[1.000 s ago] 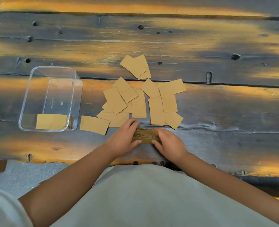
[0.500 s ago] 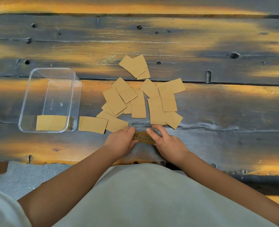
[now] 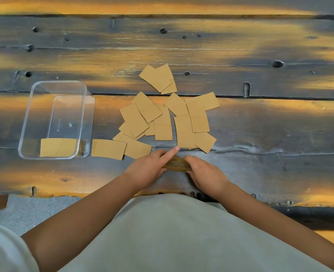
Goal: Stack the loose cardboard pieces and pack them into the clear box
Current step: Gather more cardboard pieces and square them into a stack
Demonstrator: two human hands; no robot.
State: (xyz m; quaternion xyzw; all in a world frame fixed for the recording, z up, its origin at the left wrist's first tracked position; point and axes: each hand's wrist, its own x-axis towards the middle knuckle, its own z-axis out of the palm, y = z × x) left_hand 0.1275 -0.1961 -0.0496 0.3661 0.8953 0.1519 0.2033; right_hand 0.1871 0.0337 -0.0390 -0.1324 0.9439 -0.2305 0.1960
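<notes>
A small stack of brown cardboard pieces (image 3: 177, 165) stands on edge near the table's front, held between my left hand (image 3: 148, 167) and my right hand (image 3: 205, 173). My left index finger points out toward the loose pile. Several loose cardboard pieces (image 3: 162, 122) lie overlapping just beyond the hands, with a few more (image 3: 159, 78) farther back. One piece (image 3: 108, 149) lies alone beside the clear box (image 3: 27, 122) at the left. Inside the box, a stack of cardboard (image 3: 57, 147) leans at its near end.
The worn dark wooden table (image 3: 260, 134) has knots, holes and gaps between its planks. Its front edge runs just below my hands. Grey floor (image 3: 30, 211) shows at the lower left.
My left index finger has stretched out toward the loose pile. Both hands still hold the stack on edge, shifted slightly on it.
</notes>
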